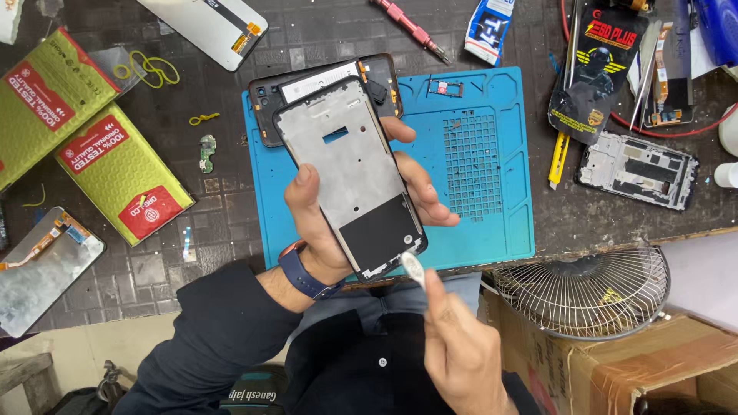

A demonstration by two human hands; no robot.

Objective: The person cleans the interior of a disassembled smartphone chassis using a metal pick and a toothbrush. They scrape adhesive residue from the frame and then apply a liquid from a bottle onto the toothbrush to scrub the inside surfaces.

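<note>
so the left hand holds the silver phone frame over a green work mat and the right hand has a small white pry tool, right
Not quite: the head view shows the work mat is blue, not green. The left hand does hold the silver phone frame over it, and the right hand has the small white pry tool.

The scene is seen from one head-worn camera, aimed steeply down and close over the counter [192, 223] and hands.

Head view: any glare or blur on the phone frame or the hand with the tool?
Head view: phone frame sharp, evenly lit, no glare; right hand and its white tool softly blurred near the lens; left hand in focus; edges look slightly bowed.
</note>
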